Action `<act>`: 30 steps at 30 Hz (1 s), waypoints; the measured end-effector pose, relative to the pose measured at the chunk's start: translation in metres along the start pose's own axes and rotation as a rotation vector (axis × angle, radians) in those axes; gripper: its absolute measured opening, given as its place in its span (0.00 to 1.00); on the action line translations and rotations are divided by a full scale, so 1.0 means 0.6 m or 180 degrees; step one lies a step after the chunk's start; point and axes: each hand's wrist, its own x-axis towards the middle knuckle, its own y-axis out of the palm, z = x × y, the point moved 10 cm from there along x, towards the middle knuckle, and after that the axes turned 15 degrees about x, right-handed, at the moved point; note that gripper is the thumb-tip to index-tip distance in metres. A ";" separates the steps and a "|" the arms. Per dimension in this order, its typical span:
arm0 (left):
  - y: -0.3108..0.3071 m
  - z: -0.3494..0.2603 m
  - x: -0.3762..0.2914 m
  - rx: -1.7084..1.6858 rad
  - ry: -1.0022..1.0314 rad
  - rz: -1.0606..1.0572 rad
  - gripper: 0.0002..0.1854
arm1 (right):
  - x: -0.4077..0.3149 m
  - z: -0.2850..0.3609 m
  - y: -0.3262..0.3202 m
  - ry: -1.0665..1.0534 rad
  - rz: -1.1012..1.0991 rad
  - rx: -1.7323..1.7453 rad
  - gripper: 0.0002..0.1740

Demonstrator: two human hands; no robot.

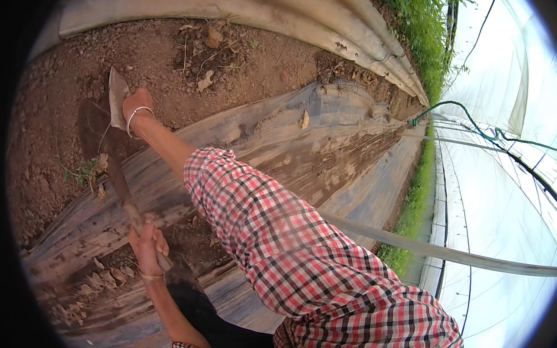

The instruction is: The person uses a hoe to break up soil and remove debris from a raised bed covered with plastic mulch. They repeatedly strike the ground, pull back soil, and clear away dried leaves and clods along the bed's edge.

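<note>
My right hand (pixel 138 106), with a pale bangle at the wrist, is closed on a flat, pointed, grey-brown piece (pixel 118 97); its material cannot be told. The piece lies against or just above the broad dark head (pixel 94 127) of a long-handled digging tool, which rests over the soil. My left hand (pixel 148 246), also wearing a bangle, grips the tool's wooden handle (pixel 131 210) near its lower end in the view. A checked sleeve covers much of my right arm. The tool head's exact shape is unclear against the brown soil.
Dirty plastic film (pixel 258 124) covers the ground beside bare soil (pixel 164 53), with dry leaves (pixel 109 277) on it. Folded plastic sheeting (pixel 272 8) borders the soil. A metal pipe (pixel 428 249) and a green rope (pixel 469 112) cross the right side of the plastic tunnel.
</note>
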 end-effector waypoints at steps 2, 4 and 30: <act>0.000 -0.001 0.000 0.0004 -0.0019 -0.0007 0.12 | -0.007 0.017 0.007 0.0019 0.0170 -0.0027 0.12; -0.001 -0.003 -0.002 -0.0031 -0.0056 -0.0037 0.12 | -0.034 0.026 0.009 -0.0232 0.0490 -0.0064 0.12; 0.058 -0.044 -0.180 0.0412 0.0267 0.0110 0.14 | -0.308 -0.092 -0.296 0.0215 0.0937 0.1110 0.20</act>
